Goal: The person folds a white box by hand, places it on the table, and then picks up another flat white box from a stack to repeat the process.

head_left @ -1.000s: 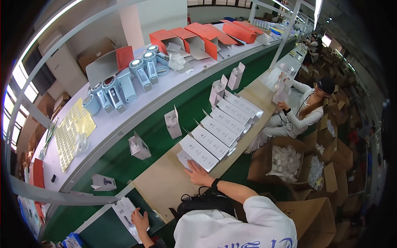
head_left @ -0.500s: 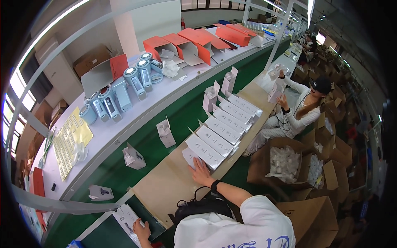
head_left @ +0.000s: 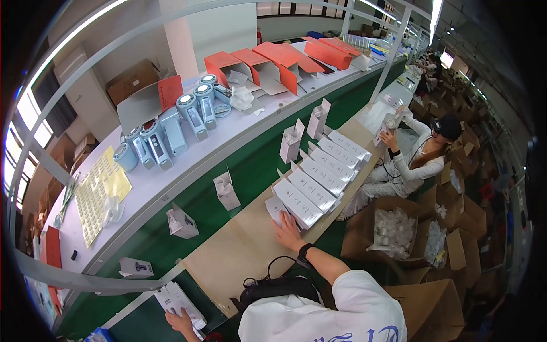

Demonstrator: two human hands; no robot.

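My left hand (head_left: 181, 322) lies over the lower end of a white carton (head_left: 181, 301) on a dark green surface at the lower left, fingers bent over it; a second white carton shows along its left side. On the wooden board my right hand (head_left: 289, 232) has its fingers stretched out and pressed against a small white carton (head_left: 276, 208) at the near end of a row. Beyond it, several flat white cartons (head_left: 307, 196) lie side by side, touching, with end flaps raised.
Open white cartons stand along the green strip, such as one holding wrapped contents (head_left: 227, 191). Light blue devices (head_left: 171, 131) and orange-red boxes (head_left: 273, 65) line the pale bench (head_left: 165, 185). At right, a co-worker (head_left: 424, 142) handles a carton beside cardboard boxes (head_left: 356, 233) of plastic packing.
The carton row has slid farther right along the board, with my right hand following. My left hand has shifted left across the carton. The view has tilted slightly.
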